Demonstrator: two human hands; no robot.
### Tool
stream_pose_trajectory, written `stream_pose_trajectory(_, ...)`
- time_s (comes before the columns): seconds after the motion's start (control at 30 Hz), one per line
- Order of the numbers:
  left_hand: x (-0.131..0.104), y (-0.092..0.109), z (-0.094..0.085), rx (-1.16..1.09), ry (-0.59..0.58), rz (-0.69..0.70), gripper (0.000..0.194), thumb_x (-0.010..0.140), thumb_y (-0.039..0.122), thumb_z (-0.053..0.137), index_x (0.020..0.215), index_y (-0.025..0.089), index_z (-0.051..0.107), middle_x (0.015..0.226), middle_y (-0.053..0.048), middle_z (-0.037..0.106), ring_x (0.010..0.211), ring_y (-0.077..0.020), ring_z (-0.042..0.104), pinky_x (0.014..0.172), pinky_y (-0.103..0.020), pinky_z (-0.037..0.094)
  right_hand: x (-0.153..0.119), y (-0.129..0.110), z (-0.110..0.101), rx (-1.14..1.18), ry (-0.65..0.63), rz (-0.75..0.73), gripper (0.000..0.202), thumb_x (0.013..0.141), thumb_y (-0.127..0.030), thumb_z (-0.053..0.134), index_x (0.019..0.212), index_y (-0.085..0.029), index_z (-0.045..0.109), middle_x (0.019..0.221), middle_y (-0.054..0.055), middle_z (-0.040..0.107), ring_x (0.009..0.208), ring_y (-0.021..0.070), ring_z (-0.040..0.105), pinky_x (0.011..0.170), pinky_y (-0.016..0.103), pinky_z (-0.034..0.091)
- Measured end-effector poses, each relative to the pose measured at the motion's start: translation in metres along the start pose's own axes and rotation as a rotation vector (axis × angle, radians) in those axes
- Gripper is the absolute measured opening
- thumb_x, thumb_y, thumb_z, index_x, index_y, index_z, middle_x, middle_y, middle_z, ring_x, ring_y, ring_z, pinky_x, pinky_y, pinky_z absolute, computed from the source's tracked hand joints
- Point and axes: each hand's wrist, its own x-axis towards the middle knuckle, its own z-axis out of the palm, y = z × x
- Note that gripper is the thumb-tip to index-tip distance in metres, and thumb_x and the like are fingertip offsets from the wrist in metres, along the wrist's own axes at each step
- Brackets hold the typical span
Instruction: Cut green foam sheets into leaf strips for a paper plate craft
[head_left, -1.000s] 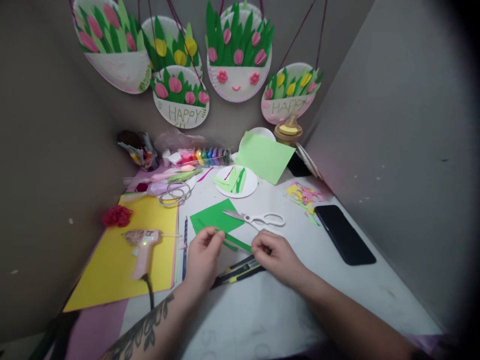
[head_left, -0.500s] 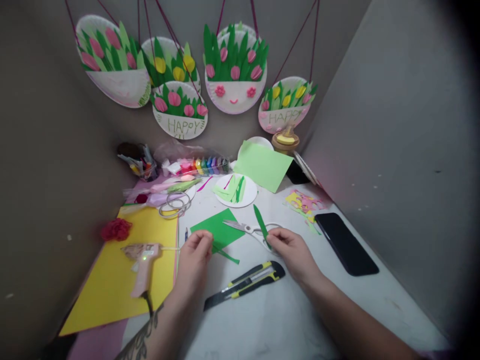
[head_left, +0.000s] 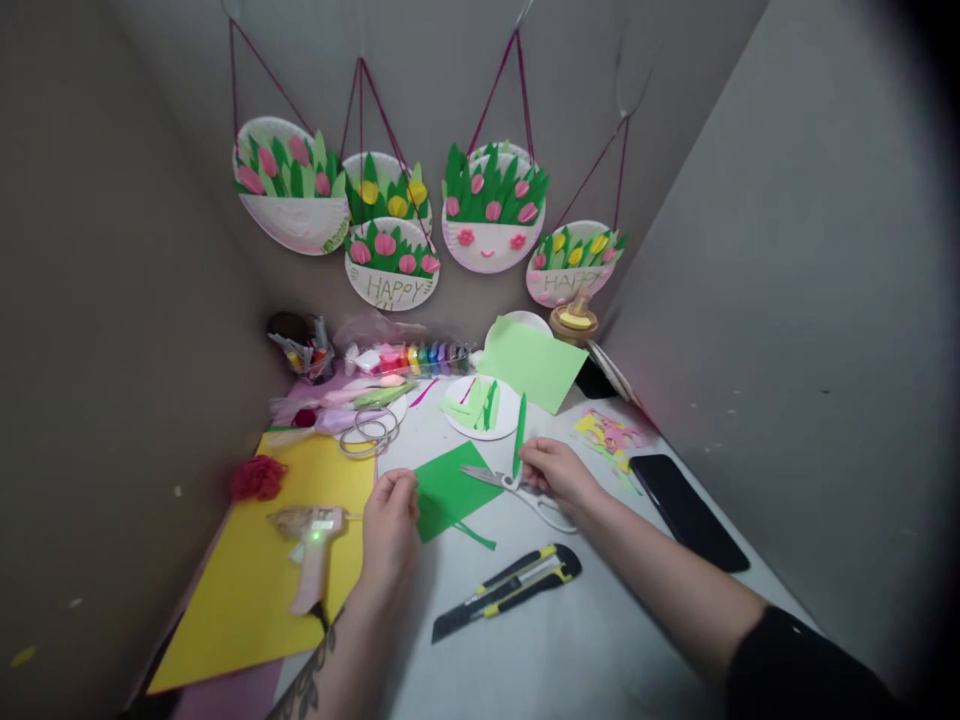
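Note:
My right hand pinches a narrow green paper leaf by its lower end, the tip pointing away from me. Just below lie white-handled scissors, their blades over a dark green paper sheet. My left hand is closed at the sheet's left side; whether anything is in its fingers I cannot make out. A thin green paper offcut rests by the sheet's lower edge. Nearer to me lies a black and yellow utility knife. Farther back, a white paper plate carries green paper strips.
At left, a pink glue gun lies on yellow paper. A phone and paper scraps lie at right. Light green paper leans at the back. Decorated plate baskets hang on the wall.
The view has tilted up, so everything appears lower and a little shifted. My right hand has moved away from me with the green leaf, which now stands more upright. My left hand stays closed.

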Motion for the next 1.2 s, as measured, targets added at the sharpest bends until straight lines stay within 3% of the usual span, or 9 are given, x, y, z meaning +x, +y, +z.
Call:
stream_pose_trajectory(0.2,0.007,-0.001,-0.006,0.050,-0.090,-0.016,0.025,0.068,0.040,0.064,0.073,0.018,0.054,0.051,0.009,0.037,0.046,-0.0066,0.031,0.043,-0.018,0.021,0.060,-0.028,0.018,-0.177,0.068,0.030,0.023,0.065,-0.025,0.062,0.050,-0.020,0.044,0.032,-0.007,0.038,0.029,0.0061,0.032,0.031,0.019,0.021)
stream_pose_trajectory(0.33,0.009,0.002,-0.010,0.383,-0.266,0.078,0.023,0.074,0.041,0.060,0.075,0.017,0.060,0.056,0.004,0.049,0.051,-0.0105,0.042,0.049,-0.021,0.030,0.082,-0.043,0.026,-0.277,0.090,0.024,0.022,0.071,-0.029,0.063,0.057,-0.017,0.051,0.032,-0.008,0.035,0.030,0.0073,0.031,0.033,0.021,0.023)
stream_pose_trajectory(0.43,0.008,0.004,-0.013,0.875,-0.410,0.326,0.016,0.078,0.030,0.056,0.082,0.018,0.066,0.079,-0.005,0.063,0.072,-0.0179,0.056,0.066,-0.028,0.041,0.070,-0.040,0.024,-0.338,0.085,-0.043,0.025,0.076,-0.036,0.062,0.063,-0.016,0.055,0.036,-0.008,0.037,0.034,0.0079,0.033,0.037,0.021,0.024)
stream_pose_trajectory(0.57,0.004,0.002,-0.013,1.460,-0.520,0.583,0.018,0.080,0.019,0.056,0.092,0.021,0.068,0.105,-0.009,0.060,0.101,-0.0259,0.052,0.083,-0.036,0.041,0.020,-0.017,0.016,-0.437,0.042,-0.198,0.017,0.075,-0.031,0.063,0.066,-0.017,0.058,0.053,-0.004,0.052,0.050,0.0096,0.046,0.049,0.021,0.033)
stream_pose_trajectory(0.63,0.003,-0.001,-0.011,1.573,-0.594,0.618,0.016,0.083,0.019,0.053,0.092,0.021,0.067,0.107,-0.010,0.057,0.103,-0.0263,0.050,0.083,-0.038,0.041,-0.008,-0.004,0.014,-0.659,-0.022,-0.449,0.012,0.078,-0.028,0.059,0.071,-0.018,0.062,0.065,-0.001,0.057,0.062,0.0128,0.051,0.058,0.023,0.039)
stream_pose_trajectory(0.77,0.002,-0.006,-0.009,1.626,-0.661,0.644,0.018,0.088,0.019,0.046,0.091,0.019,0.063,0.102,-0.009,0.055,0.100,-0.0252,0.049,0.083,-0.038,0.040,-0.044,0.016,0.023,-0.943,-0.170,-0.717,0.014,0.079,-0.024,0.062,0.091,-0.018,0.066,0.089,0.006,0.064,0.088,0.0204,0.057,0.080,0.032,0.044)
stream_pose_trajectory(0.97,-0.001,-0.006,-0.005,1.486,-0.710,0.659,0.017,0.090,0.020,0.042,0.093,0.018,0.059,0.099,-0.007,0.056,0.098,-0.0228,0.048,0.082,-0.036,0.039,-0.053,0.032,0.050,-1.041,-0.123,-0.692,0.013,0.086,-0.023,0.058,0.093,-0.021,0.069,0.090,0.007,0.070,0.089,0.0224,0.060,0.080,0.033,0.045)
stream_pose_trajectory(1.1,0.002,0.001,-0.005,1.473,-0.603,0.641,0.017,0.090,0.023,0.044,0.092,0.018,0.059,0.097,-0.008,0.058,0.094,-0.0232,0.051,0.082,-0.036,0.039,-0.043,0.022,0.022,-1.024,0.017,-0.667,0.019,0.089,-0.025,0.051,0.087,-0.022,0.069,0.088,0.005,0.071,0.085,0.0208,0.060,0.078,0.031,0.044)
stream_pose_trajectory(1.2,0.005,0.004,-0.008,1.495,-0.543,0.597,0.017,0.089,0.026,0.047,0.095,0.017,0.061,0.098,-0.009,0.059,0.097,-0.0253,0.052,0.083,-0.037,0.040,-0.034,0.011,-0.011,-1.027,0.331,-0.614,0.022,0.089,-0.027,0.049,0.096,-0.019,0.068,0.095,0.011,0.068,0.093,0.0253,0.056,0.084,0.037,0.041)
